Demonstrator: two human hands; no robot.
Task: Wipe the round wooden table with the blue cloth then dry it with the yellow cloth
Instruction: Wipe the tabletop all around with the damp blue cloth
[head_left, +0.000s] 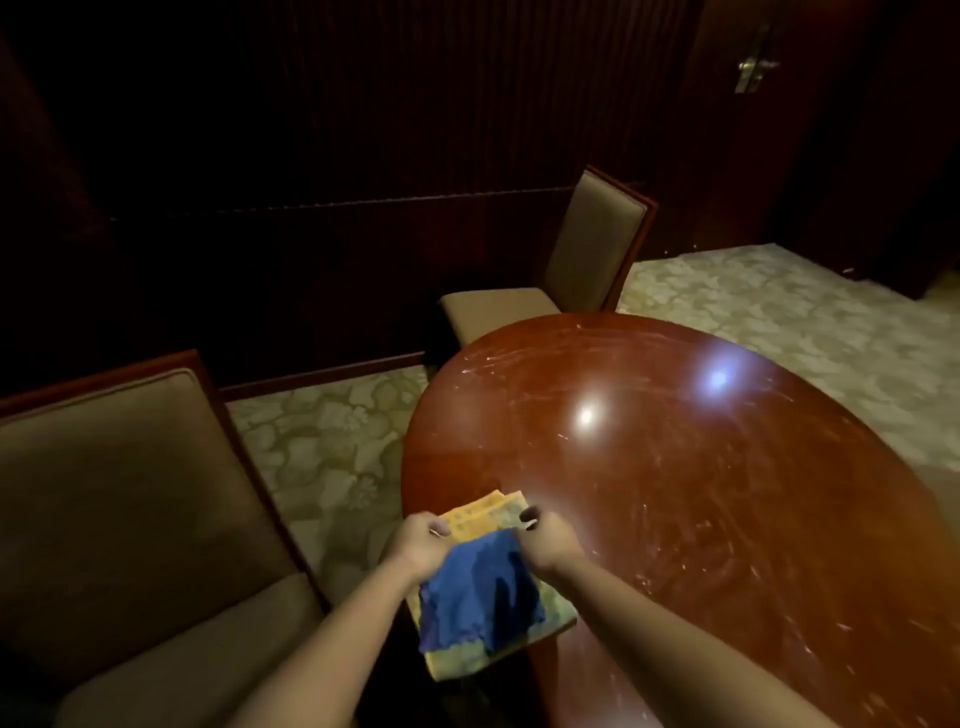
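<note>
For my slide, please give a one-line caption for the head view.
Both hands, left hand and right hand, grip the blue cloth above the yellow cloth at the round wooden table edge.

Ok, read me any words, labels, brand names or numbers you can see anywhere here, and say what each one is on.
None can be read.
Folded yellow cloth: faint marks near its far edge, too blurred to read.
Crumpled blue cloth, round glossy wooden table, padded wooden chairs: no text visible.
</note>
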